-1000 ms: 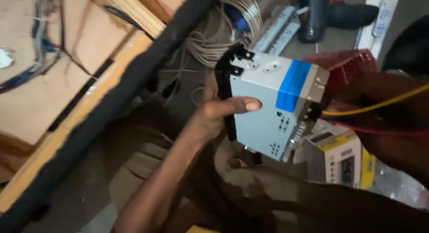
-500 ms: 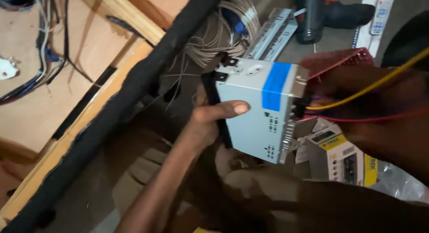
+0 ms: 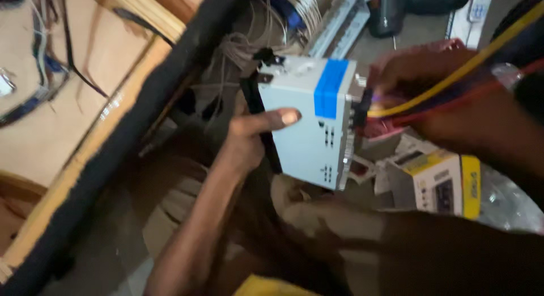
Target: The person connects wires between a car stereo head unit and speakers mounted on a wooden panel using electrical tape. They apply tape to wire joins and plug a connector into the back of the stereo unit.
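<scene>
My left hand (image 3: 249,140) grips a grey metal box-shaped unit (image 3: 309,123) with a blue strip across its top, thumb laid over its face. My right hand (image 3: 436,94) is at the unit's right end, holding a bundle of yellow and red wires (image 3: 464,66) that run into the unit's rear connectors. The fingers there are blurred.
A black-edged wooden panel (image 3: 119,143) runs diagonally at left, with loose wiring on it. Behind the unit lie a coil of thin wire (image 3: 300,12), a white strip and a dark tool (image 3: 396,9). A small yellow and white box (image 3: 445,182) sits lower right, beside clear plastic.
The unit has shifted slightly left and tilted; my right hand has pressed closer to its rear end with the wires. The view has drifted a little.
</scene>
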